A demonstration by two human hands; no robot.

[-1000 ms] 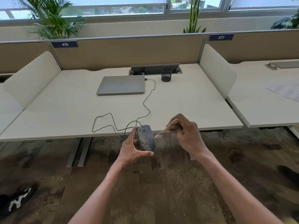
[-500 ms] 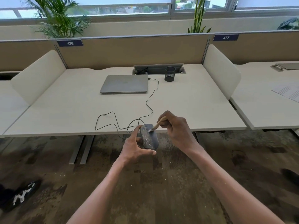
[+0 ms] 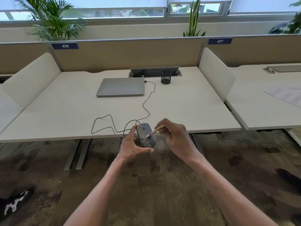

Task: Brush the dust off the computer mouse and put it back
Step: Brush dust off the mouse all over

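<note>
Two hands in my view, both occupied. Left hand [image 3: 132, 146] wraps one grey computer mouse [image 3: 145, 135], held in the air just off the near edge of the desk [image 3: 68, 111]; pale dust streaks its top. Right hand [image 3: 175, 136] pinches one thin wooden-handled brush [image 3: 155, 131], bristle tip touching the mouse's top. One black cable [image 3: 147, 105] loops from the mouse across the desk to one closed laptop [image 3: 121, 86]. One black mesh cup [image 3: 166, 76] stands right of the laptop. Two desk number plates: 476 [image 3: 65, 46] and 477 [image 3: 220, 41].
</note>
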